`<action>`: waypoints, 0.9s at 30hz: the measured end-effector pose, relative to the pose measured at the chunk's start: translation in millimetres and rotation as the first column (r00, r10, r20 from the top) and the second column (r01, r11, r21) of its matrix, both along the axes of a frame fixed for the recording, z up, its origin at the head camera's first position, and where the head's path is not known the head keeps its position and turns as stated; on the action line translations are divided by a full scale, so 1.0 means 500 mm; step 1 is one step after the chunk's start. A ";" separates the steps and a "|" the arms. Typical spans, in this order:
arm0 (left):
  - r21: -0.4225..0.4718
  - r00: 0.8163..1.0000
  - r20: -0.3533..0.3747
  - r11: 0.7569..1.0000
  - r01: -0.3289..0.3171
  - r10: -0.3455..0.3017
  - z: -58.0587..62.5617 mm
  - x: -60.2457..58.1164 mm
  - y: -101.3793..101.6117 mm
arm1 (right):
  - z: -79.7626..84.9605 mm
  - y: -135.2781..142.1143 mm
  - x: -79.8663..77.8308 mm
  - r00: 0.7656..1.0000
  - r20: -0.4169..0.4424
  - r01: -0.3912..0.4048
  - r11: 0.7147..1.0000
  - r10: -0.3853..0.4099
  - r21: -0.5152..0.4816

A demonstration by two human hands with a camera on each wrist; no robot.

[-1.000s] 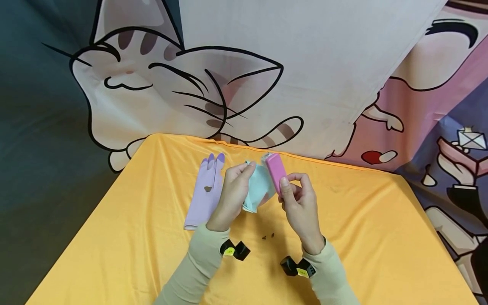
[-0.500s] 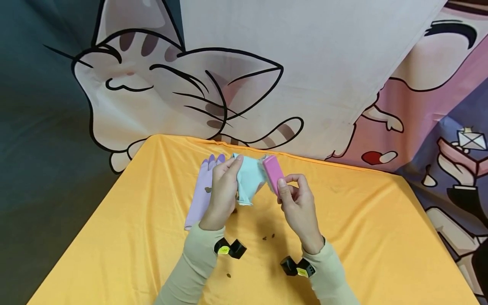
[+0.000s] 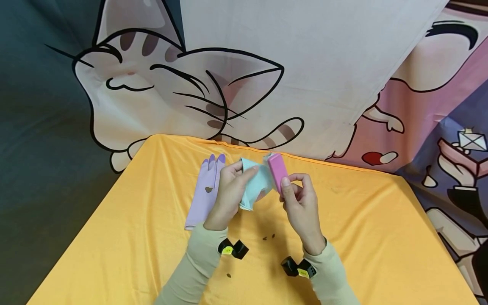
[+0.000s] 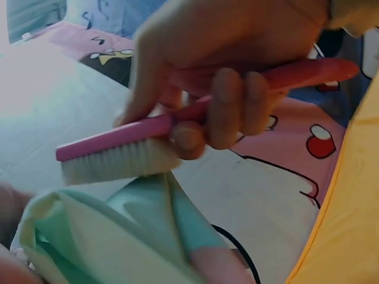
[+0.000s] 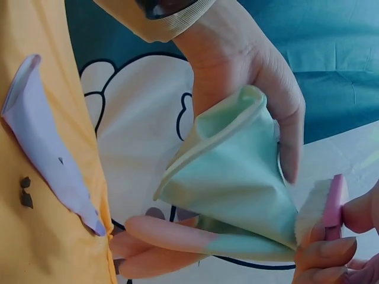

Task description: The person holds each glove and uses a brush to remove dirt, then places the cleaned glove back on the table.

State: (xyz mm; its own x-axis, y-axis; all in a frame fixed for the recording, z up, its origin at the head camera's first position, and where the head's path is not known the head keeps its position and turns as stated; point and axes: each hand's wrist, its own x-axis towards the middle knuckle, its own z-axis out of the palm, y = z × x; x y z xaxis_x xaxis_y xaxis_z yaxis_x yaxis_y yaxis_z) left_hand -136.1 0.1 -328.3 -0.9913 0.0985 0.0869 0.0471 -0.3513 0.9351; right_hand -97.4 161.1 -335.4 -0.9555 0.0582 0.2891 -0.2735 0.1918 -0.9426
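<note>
A mint-green rubber glove (image 3: 253, 186) with pink fingertips hangs above the table. My left hand (image 3: 228, 195) grips it near the cuff, thumb in front; in the right wrist view the cuff (image 5: 207, 145) gapes and the pink glove fingers (image 5: 166, 234) dangle below. Beside it, my right hand (image 3: 301, 205) holds a pink brush (image 3: 277, 167) by its handle. In the left wrist view the white bristles (image 4: 118, 163) face the glove and seem to touch its fabric. A lilac rubber glove (image 3: 202, 199) with a brown spot lies flat left of my left hand.
A yellow cloth (image 3: 366, 237) covers the table. Small dark bits (image 3: 268, 237) lie on it below my hands, and another dark bit (image 3: 228, 275) is nearer the front. A cartoon-cat backdrop (image 3: 152, 97) stands right behind the table's far edge.
My left hand shifts left with the mint glove, then back right toward the brush. The right hand moves only slightly. A dark bit near the front shows now, unlike one second ago.
</note>
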 end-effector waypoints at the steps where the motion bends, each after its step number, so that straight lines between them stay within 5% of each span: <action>1: -0.007 1.000 -0.005 1.000 0.011 -0.011 -0.002 0.000 0.002 | 0.001 0.000 0.000 1.000 -0.009 -0.002 1.000 0.002 -0.010; 5: -0.035 0.999 -0.018 0.998 0.043 -0.043 -0.006 0.001 0.010 | 0.008 0.000 0.001 1.000 -0.014 0.018 1.000 -0.018 -0.018; 13: -0.025 0.999 0.033 1.000 -0.003 0.004 -0.005 0.002 0.008 | 0.050 -0.018 0.020 0.997 0.031 0.070 0.996 -0.072 0.059; 27: 0.044 0.997 0.065 0.998 -0.045 0.042 0.003 0.007 0.005 | 0.058 -0.023 0.025 0.989 0.108 0.078 0.982 -0.097 0.170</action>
